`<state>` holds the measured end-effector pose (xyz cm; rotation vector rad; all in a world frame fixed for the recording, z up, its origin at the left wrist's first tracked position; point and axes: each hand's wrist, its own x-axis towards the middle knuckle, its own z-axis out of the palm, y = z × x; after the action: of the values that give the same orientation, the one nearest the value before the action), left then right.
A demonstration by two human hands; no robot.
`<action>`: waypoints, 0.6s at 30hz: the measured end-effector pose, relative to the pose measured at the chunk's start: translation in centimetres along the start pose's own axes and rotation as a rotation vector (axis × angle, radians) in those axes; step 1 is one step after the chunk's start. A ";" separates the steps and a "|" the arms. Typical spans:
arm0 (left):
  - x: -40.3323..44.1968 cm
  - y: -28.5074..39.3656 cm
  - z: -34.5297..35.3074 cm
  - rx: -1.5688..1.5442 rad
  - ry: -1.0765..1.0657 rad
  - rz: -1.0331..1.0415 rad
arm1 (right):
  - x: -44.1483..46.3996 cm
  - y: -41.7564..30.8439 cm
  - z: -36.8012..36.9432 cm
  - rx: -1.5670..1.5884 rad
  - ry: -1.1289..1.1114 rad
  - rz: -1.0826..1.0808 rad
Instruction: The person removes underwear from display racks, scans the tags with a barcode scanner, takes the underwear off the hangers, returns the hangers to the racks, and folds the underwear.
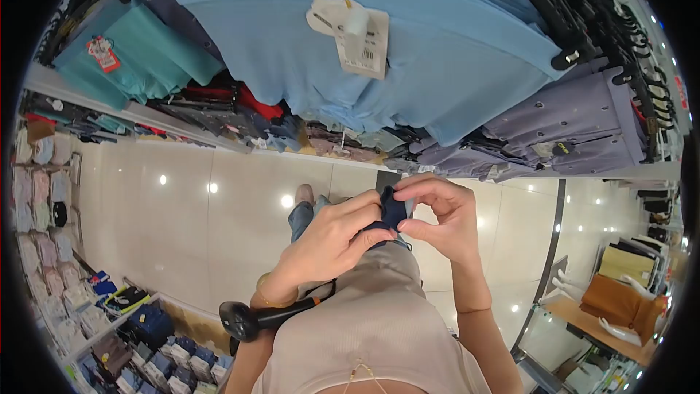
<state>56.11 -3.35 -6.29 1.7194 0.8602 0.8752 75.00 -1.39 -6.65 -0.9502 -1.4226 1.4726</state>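
A small dark navy piece of fabric is held in front of the waist. My left hand pinches it from the left side, fingers curled. On the other side my right hand grips its edge between thumb and fingertips, where a small pale piece shows. Beneath the left forearm lies a black handheld device, its front end pointing left. Above both hands hang light blue shorts with a white tag on them.
Teal shorts hang at the upper left, purple patterned shorts at the right. Packaged goods line the left wall. Folded clothes fill a lower-left shelf. A display table with a brown garment stands at the lower right.
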 end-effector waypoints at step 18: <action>-2.6 0.6 1.5 0.006 0.218 -0.129 | -2.9 2.0 1.5 -0.032 0.276 0.008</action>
<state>56.24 -6.44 -6.51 1.5736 1.1072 0.9847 74.49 -4.62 -8.64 -1.1325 -1.2442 1.2715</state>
